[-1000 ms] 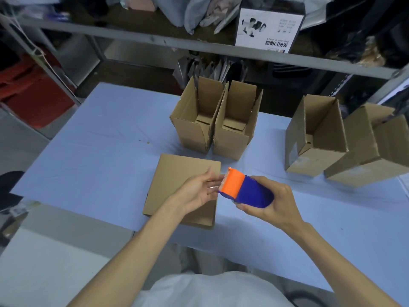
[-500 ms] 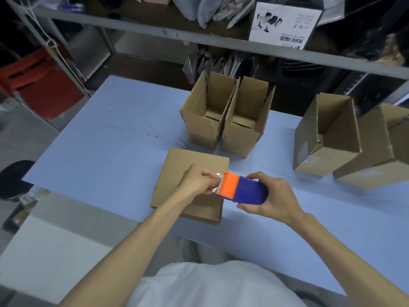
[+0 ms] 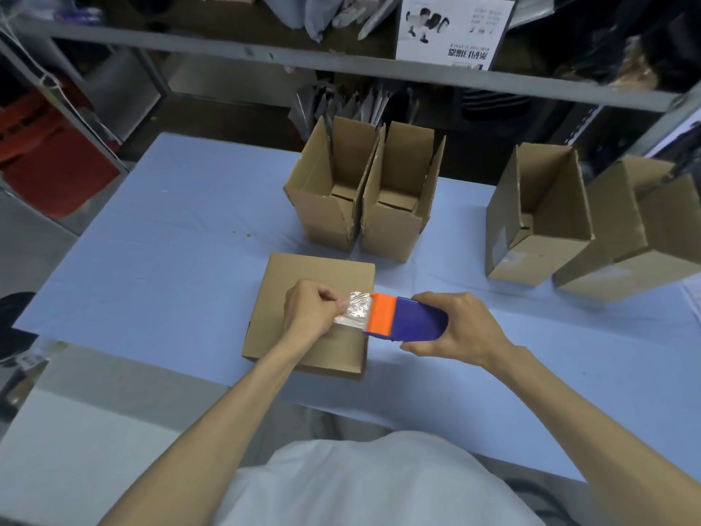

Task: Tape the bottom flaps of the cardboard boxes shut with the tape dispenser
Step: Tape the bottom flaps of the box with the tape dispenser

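Note:
A flat brown cardboard box (image 3: 303,275) lies near the table's front edge. My right hand (image 3: 455,326) grips a blue tape dispenser (image 3: 411,323) with an orange front, held level over the box's right edge. My left hand (image 3: 313,311) pinches the free end of the clear tape (image 3: 356,309) and holds a short strip stretched out from the dispenser's mouth above the box.
Two open upright boxes (image 3: 360,206) stand side by side behind the flat one. Two more boxes (image 3: 538,218) lie tipped on the right of the blue table (image 3: 170,241). A metal shelf rail (image 3: 265,55) runs across the back with a white carton on it.
My left hand has taken the tape end and drawn a short strip out to the left. The dispenser has tilted to level and sits lower over the box.

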A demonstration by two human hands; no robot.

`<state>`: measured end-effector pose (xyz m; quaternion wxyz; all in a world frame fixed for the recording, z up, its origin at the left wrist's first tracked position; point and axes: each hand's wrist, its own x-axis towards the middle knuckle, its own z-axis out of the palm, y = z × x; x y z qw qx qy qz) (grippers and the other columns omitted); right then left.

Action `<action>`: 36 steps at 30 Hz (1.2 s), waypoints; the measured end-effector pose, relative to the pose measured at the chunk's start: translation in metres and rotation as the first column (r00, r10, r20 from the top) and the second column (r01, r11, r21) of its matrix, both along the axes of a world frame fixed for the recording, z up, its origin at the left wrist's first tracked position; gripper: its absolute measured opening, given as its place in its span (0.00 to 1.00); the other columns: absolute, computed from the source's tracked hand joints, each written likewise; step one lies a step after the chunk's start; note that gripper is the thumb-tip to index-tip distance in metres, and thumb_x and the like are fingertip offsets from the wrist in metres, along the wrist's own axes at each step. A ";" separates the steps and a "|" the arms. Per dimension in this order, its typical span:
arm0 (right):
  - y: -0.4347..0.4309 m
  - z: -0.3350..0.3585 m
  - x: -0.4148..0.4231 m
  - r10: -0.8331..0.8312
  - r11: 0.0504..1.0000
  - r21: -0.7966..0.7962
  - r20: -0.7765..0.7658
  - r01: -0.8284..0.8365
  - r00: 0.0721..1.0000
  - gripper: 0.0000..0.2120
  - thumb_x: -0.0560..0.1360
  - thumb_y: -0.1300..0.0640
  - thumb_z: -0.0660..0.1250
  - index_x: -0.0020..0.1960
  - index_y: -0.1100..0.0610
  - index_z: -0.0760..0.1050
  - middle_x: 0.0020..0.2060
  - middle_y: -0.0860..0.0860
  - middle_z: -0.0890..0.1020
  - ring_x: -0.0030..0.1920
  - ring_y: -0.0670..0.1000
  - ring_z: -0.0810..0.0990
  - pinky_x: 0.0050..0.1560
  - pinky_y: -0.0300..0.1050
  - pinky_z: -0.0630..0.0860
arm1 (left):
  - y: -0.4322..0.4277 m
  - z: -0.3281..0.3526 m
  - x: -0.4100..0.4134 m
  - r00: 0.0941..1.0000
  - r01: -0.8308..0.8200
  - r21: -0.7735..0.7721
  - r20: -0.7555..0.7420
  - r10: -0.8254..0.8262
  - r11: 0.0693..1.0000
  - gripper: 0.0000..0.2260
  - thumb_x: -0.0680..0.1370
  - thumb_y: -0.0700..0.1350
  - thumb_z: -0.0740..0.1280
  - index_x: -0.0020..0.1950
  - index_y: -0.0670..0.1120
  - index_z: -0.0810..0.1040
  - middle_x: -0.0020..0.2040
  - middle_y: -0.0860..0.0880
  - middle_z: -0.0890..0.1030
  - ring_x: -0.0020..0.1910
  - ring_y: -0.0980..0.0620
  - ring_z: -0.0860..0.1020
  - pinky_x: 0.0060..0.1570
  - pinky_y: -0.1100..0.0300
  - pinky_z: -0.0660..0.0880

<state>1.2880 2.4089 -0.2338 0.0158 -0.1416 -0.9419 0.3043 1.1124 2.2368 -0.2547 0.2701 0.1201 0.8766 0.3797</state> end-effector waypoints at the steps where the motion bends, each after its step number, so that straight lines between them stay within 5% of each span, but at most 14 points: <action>1: 0.004 0.000 0.006 -0.015 1.000 0.017 0.010 0.014 1.000 0.32 0.62 0.35 0.75 0.60 0.50 0.75 0.49 0.43 0.83 0.44 0.43 0.78 0.40 0.27 0.69 | -0.004 -0.001 -0.004 1.000 -0.010 -0.010 -0.005 0.010 1.000 0.08 0.69 0.41 0.76 0.31 0.48 0.82 0.31 0.51 0.82 0.35 0.50 0.81 0.44 0.50 0.82; 13: 0.028 -0.006 0.013 -0.023 0.990 0.138 0.111 0.008 0.994 0.30 0.60 0.33 0.74 0.54 0.49 0.76 0.42 0.44 0.82 0.39 0.47 0.78 0.38 0.40 0.77 | -0.011 0.000 0.011 0.992 0.102 0.027 -0.078 -0.099 0.994 0.03 0.70 0.42 0.76 0.42 0.47 0.85 0.30 0.52 0.82 0.33 0.54 0.80 0.45 0.55 0.80; 20: 0.029 -0.011 0.013 -0.016 0.989 0.151 0.152 -0.007 0.988 0.29 0.60 0.33 0.74 0.55 0.48 0.76 0.43 0.44 0.83 0.40 0.46 0.78 0.38 0.38 0.75 | -0.008 -0.006 0.012 0.986 0.090 -0.094 -0.131 -0.102 0.991 0.17 0.64 0.49 0.80 0.51 0.50 0.83 0.37 0.53 0.85 0.52 0.56 0.81 0.51 0.59 0.73; 28: 0.030 -0.015 0.010 -0.006 0.990 0.138 0.161 -0.017 0.987 0.31 0.61 0.34 0.74 0.57 0.50 0.75 0.46 0.45 0.83 0.44 0.50 0.80 0.41 0.41 0.78 | -0.008 -0.013 0.013 0.977 0.093 -0.041 -0.190 -0.099 0.995 0.13 0.64 0.46 0.80 0.43 0.50 0.79 0.30 0.55 0.83 0.43 0.56 0.81 0.45 0.60 0.74; 36: 0.030 -0.016 0.008 0.001 0.989 0.147 0.176 -0.027 0.984 0.31 0.61 0.34 0.74 0.57 0.50 0.75 0.46 0.46 0.83 0.44 0.51 0.81 0.42 0.43 0.79 | -0.006 -0.016 0.016 0.970 0.110 -0.027 -0.216 -0.113 0.994 0.18 0.66 0.45 0.79 0.54 0.48 0.82 0.32 0.53 0.84 0.44 0.53 0.82 0.51 0.59 0.75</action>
